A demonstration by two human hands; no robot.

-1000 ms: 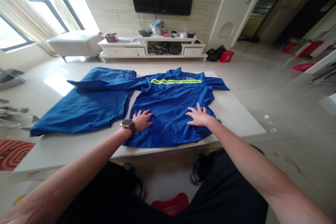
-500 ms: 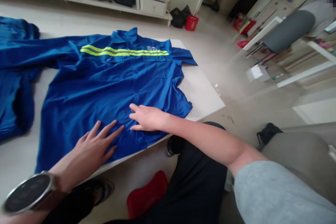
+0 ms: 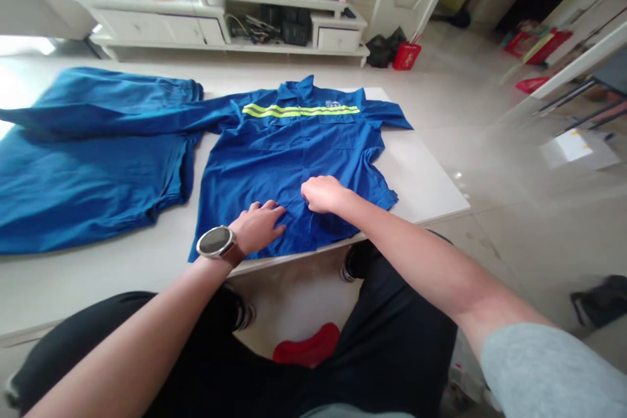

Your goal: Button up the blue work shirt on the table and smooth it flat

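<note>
A blue work shirt (image 3: 255,166) with a yellow-and-grey reflective stripe lies front up on a white table (image 3: 431,186), its collar pointing away from me. One sleeve stretches left over other blue clothing; the other is short on the right side, perhaps folded under. My left hand (image 3: 257,227), a watch on its wrist, rests on the lower front with its fingers apart. Beside it, my right hand (image 3: 324,194) is closed on the cloth near the middle of the shirt front, its fingertips partly hidden. Small creases run from its grip.
More blue clothing (image 3: 108,170) is spread on the table's left part. Beyond stands a white TV cabinet (image 3: 161,27) with odds and ends. On the floor are a red bin (image 3: 406,56) and a black bag (image 3: 385,49). A red object (image 3: 308,345) lies between my feet.
My view has swung left and shows more of the table. The right hand's fingers, loosely extended before, have curled closed at the shirt front. My left hand still lies on the cloth.
</note>
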